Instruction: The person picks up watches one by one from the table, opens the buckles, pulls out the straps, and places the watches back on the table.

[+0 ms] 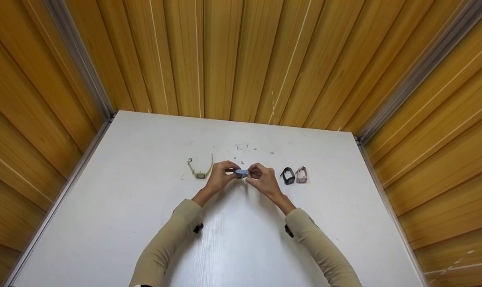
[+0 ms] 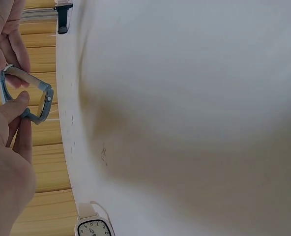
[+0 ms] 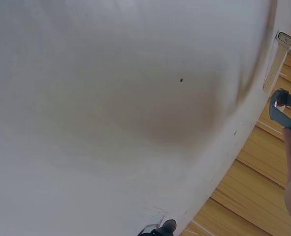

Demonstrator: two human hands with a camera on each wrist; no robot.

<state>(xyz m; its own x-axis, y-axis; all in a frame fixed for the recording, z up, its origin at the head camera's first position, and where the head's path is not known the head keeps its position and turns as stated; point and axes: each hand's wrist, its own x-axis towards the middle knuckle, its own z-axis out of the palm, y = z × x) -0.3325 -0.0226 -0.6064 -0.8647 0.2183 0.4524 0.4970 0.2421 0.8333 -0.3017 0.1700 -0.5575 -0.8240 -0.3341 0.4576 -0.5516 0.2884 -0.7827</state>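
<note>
1. Hanging between both hands just above the table, a blue wristwatch (image 1: 242, 172) is held with its strap curved into a loop, its case (image 2: 47, 102) on one side of that loop in the left wrist view.
2. Pinching the strap close to the case, the left hand (image 1: 221, 175) has its thumb and fingertips pressed toward each other on the band.
3. Gripping the band away from the case, the right hand (image 1: 265, 181) also pinches between thumb and fingers; how its remaining fingers lie I cannot tell.
4. Just left of the left hand, a cream wristwatch (image 1: 201, 175) lies with its strap unfastened, both ends pointing toward the far side; the left wrist view shows numerals on its dial.
5. To the right of the right hand, a black wristwatch (image 1: 290, 181) rests with its strap looped, and just right of it sits a pale pink wristwatch (image 1: 302, 180), looped likewise.
6. Small dark specks (image 1: 255, 149) dot the white table (image 1: 105, 223) on the far side of the hands.
7. Beige sleeves (image 1: 161, 243) cover the forearms; wood-panelled walls (image 1: 221, 59) rise at the far, left and right sides.
</note>
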